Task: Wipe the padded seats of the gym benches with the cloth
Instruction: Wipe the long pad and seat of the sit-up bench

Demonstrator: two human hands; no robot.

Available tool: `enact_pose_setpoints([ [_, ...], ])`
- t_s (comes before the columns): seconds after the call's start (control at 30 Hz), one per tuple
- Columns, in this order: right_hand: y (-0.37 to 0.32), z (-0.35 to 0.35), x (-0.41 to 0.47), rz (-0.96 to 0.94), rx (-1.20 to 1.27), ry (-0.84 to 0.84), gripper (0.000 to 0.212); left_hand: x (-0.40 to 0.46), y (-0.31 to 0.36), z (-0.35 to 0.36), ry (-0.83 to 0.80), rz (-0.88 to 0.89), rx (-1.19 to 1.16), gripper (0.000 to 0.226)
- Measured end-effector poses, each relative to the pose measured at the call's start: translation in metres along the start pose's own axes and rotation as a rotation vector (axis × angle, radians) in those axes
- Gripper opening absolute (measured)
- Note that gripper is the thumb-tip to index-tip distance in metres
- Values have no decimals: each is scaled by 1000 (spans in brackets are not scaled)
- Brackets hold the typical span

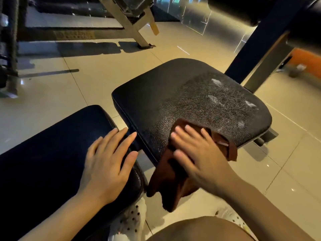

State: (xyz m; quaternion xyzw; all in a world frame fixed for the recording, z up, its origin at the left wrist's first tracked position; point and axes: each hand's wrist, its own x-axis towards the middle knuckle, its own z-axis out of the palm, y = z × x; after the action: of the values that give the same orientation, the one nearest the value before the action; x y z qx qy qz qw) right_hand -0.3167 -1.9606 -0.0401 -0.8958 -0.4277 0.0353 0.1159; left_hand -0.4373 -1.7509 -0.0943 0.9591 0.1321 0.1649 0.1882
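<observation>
While the right hand (pixel 198 150) presses flat, fingers straight, on the soft brown cloth (pixel 175 178) draped limply over the seat pad's (pixel 182 94) near edge, the left hand (pixel 107 162) rests open on the neighbouring pad (pixel 52 153); the cloth looks light, best bunched under the palm.

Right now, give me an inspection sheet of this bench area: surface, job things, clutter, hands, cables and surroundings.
Surface: black padded seat, textured, with pale streaks and sheen toward its far right side.
Job's things: brown cloth, part on the seat's near edge, the rest hanging off below it; second padded bench to the left.
Clutter: nothing seen on either pad.
Hands: right hand presses flat on the cloth; left hand rests flat on the second padded bench, fingers straight.
Cables: nothing seen.
Surroundings: tiled floor, another bench frame behind, a dark blue upright beyond the seat, an orange object at far right.
</observation>
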Motion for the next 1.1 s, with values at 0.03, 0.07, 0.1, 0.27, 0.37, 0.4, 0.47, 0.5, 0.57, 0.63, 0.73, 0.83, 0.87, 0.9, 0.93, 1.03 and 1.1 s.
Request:
enact_pose_setpoints([
  [0.03,-4,3,-8,-57,17,-17,75,1,0,0,4,-1,2,53],
  [0.07,-3,5,-15,-96,8,-15,69,1,0,0,6,2,4,52],
  [0.1,-1,5,-16,-112,-9,8,65,0,1,1,8,8,7,52],
  [0.27,15,0,13,51,-65,123,83,-1,-1,-2,33,34,-38,48],
  [0.37,19,-1,21,146,-42,125,77,-3,0,-3,10,207,-78,46],
  [0.4,16,1,15,129,-28,146,73,-3,1,-4,-10,251,-75,47],
  [0.47,6,8,-6,15,-10,201,61,-1,2,-5,-49,280,-59,50],
  [0.5,2,13,-18,-43,3,206,56,0,2,-4,-68,281,-45,51],
  [0.57,0,19,-35,-96,23,196,51,2,1,-3,-92,281,-25,52],
  [0.63,1,17,-34,-78,5,217,51,2,-1,-2,-108,291,-18,53],
  [0.73,-6,14,-22,-16,-15,240,59,3,-2,-3,-110,277,-28,52],
  [0.83,-19,13,-7,68,-67,209,71,3,-1,-2,-101,269,-25,51],
  [0.87,-22,13,0,108,-57,185,74,4,-1,-3,-100,269,-21,51],
  [0.9,-26,14,7,146,-49,170,76,4,0,-3,-102,269,-17,51],
  [0.93,-29,15,14,177,-55,175,77,4,1,-4,-103,263,-14,50],
  [1.03,-40,20,17,220,-96,221,71,3,2,-6,-118,245,-10,50],
  [1.1,-46,28,-1,203,-105,257,63,3,1,-7,-128,245,-3,51],
])
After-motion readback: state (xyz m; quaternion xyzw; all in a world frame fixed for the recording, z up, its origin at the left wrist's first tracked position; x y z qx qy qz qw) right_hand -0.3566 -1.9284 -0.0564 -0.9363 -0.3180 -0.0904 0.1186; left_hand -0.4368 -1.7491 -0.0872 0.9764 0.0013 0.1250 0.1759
